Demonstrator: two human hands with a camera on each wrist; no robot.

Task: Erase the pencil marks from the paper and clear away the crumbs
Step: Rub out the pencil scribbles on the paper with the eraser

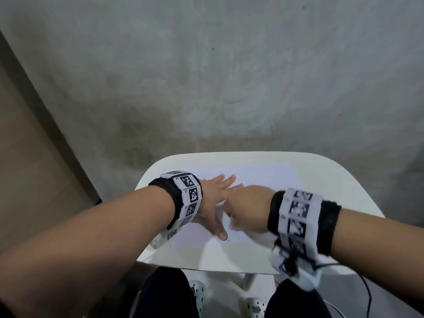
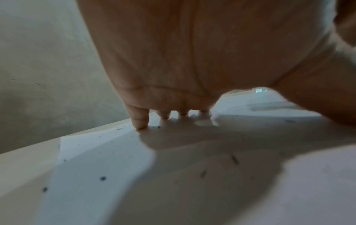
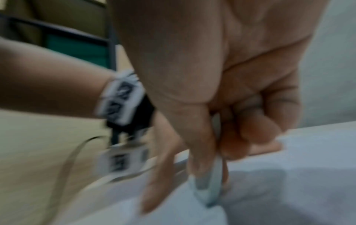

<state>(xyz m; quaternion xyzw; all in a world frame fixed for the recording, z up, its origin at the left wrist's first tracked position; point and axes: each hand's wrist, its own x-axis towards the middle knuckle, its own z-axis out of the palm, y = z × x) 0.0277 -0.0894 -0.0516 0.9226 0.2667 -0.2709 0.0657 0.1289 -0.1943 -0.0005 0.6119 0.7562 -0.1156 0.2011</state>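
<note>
Left hand (image 1: 214, 198): flat on the paper (image 1: 263, 180), fingers straight and spread, thumb pointing toward the person; it holds nothing and presses the sheet down.
Left fingers (image 2: 138, 118): in the left wrist view the tips touch the paper near its far edge.
Right hand (image 1: 249, 210): curled, set just to the right of the left hand and touching or overlapping its index side; blurred in the head view.
Right grip: in the right wrist view the thumb and curled fingers (image 3: 258, 126) pinch a pale, flat eraser (image 3: 210, 188), whose lower end meets the paper.
Eraser: below the right hand, between its thumb and fingers, beside the left thumb; its outline is blurred.
Paper: white sheet under both hands, lying on the worktop (image 1: 332, 180) and reaching beyond the fingertips to the far side.
Crumbs (image 2: 103, 178): dark specks scattered on the paper to the left of and under the left hand; a few lie by the left fingertips.
Pencil marks: short dark strokes (image 2: 234, 158) on the sheet under the left palm; blur leaves it unclear whether they are marks or crumbs.
Worktop: small, white, rounded corners, bare rim showing beyond the right hand.
Wristbands (image 1: 190, 193): black-and-white coded bands on both wrists.
Cable (image 1: 367, 290): dark, hanging from the right wrist unit.
Floor (image 1: 206, 76): grey concrete beyond both hands.
</note>
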